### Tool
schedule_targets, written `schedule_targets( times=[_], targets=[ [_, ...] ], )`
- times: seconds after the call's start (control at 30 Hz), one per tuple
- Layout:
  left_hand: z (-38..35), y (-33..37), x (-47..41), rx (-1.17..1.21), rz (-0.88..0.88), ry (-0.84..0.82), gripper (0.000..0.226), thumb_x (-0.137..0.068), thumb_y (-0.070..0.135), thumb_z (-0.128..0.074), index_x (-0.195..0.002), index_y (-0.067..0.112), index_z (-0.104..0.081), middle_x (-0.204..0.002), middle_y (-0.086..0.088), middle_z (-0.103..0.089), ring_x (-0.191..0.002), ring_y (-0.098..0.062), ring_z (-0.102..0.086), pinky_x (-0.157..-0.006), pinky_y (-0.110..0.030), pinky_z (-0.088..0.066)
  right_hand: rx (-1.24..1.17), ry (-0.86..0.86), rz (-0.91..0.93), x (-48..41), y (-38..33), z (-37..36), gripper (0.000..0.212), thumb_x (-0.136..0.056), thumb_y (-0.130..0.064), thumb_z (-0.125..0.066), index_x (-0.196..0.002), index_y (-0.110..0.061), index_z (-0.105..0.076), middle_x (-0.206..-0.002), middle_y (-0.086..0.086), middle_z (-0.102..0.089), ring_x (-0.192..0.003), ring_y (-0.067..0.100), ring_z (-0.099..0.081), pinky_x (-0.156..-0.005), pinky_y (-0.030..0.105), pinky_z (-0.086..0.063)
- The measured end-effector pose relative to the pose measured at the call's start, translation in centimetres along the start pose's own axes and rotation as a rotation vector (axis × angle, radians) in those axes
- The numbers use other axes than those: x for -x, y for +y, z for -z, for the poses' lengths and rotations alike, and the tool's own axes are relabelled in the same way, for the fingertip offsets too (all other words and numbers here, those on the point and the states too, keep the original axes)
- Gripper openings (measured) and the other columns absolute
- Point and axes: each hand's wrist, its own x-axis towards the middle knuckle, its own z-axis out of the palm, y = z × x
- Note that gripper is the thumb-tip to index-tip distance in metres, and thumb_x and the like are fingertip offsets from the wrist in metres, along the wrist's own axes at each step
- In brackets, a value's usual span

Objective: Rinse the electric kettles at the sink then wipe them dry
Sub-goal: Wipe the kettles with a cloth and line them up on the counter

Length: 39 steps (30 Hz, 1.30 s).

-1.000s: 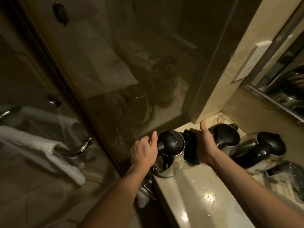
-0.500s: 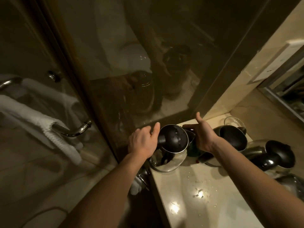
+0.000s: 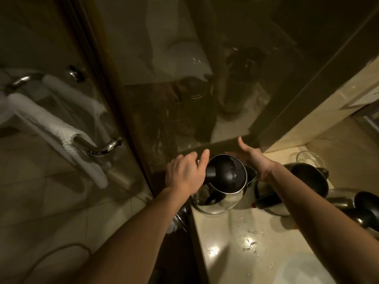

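The kettle (image 3: 225, 181) stands at the countertop's (image 3: 229, 269) far left corner, its steel body bright and its black lid beaded with droplets. The left hand (image 3: 184, 174) grips its handle side with curled fingers. The right hand (image 3: 255, 160) is spread flat beside the spout. Judged step: drying. The next move calls for a cloth on the wet lid.

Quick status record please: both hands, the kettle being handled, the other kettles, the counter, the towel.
left hand: grips the near kettle at its handle
right hand: open, beside the near kettle's spout; contact unclear
near kettle: upright at the counter's left edge, lid shut, droplets on the lid
other kettles: second kettle and third kettle, to the right
counter: wet, with scattered droplets
white towel: hangs on the door handle
wiping cloth: none visible in either hand
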Motion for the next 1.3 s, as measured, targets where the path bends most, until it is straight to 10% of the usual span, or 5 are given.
schedule_targets(
  times=[0.1, 0.27, 0.63, 0.77, 1.3],
  targets=[
    [0.0, 0.1, 0.2, -0.015, 0.012, 0.007, 0.057, -0.098, 0.06, -0.02, -0.085, 0.022, -0.06, -0.09, -0.007, -0.067, -0.093, -0.026, -0.06, -0.085, -0.041, -0.042, -0.008, -0.029, -0.019, -0.5, 0.1, -0.4, 0.078, -0.099, -0.061, -0.017, -0.14, -0.002, -0.046, -0.13, 0.01, -0.059, -0.091, 0.018, -0.064, -0.082, 0.033, -0.047],
    [0.0, 0.1, 0.3, -0.021, 0.025, -0.004, 0.054, -0.097, 0.06, -0.019, -0.083, 0.024, -0.057, -0.089, -0.004, -0.065, -0.091, -0.021, -0.059, -0.082, -0.039, -0.039, 0.022, -0.094, -0.006, -0.3, -0.3, 0.4, 0.089, -0.091, -0.073, -0.016, -0.148, -0.009, -0.038, -0.151, 0.013, -0.042, -0.136, 0.028, -0.044, -0.108, 0.04, -0.031],
    [-0.1, 0.1, 0.4, -0.029, 0.012, 0.029, 0.056, -0.097, 0.059, -0.02, -0.088, 0.023, -0.062, -0.083, 0.0, -0.062, -0.085, -0.017, -0.057, -0.076, -0.033, -0.034, -0.012, -0.198, 0.056, -0.8, -0.8, 1.8, 0.087, -0.086, -0.078, -0.024, -0.144, -0.017, -0.048, -0.152, 0.011, -0.043, -0.142, 0.025, -0.037, -0.121, 0.045, -0.017],
    [-0.2, -0.1, 0.4, -0.017, -0.031, 0.08, 0.063, -0.095, 0.061, -0.016, -0.091, 0.023, -0.066, -0.087, -0.002, -0.069, -0.087, -0.02, -0.062, -0.074, -0.03, -0.032, 0.104, -0.173, 0.03, -2.4, -0.1, 0.5, 0.086, -0.093, -0.071, -0.016, -0.152, -0.012, -0.034, -0.154, 0.013, -0.039, -0.138, 0.022, -0.042, -0.103, 0.032, -0.039],
    [0.0, 0.1, -0.5, 0.261, 0.037, 0.159, 0.063, -0.08, 0.072, -0.018, -0.047, 0.025, -0.043, -0.049, 0.01, -0.044, -0.055, -0.013, -0.048, -0.059, -0.029, -0.029, 0.243, -0.358, 0.12, -1.3, -2.4, 0.4, 0.094, -0.075, -0.081, -0.037, -0.14, -0.016, -0.053, -0.14, 0.004, -0.057, -0.127, 0.016, -0.056, -0.111, 0.033, -0.037]
  ],
)
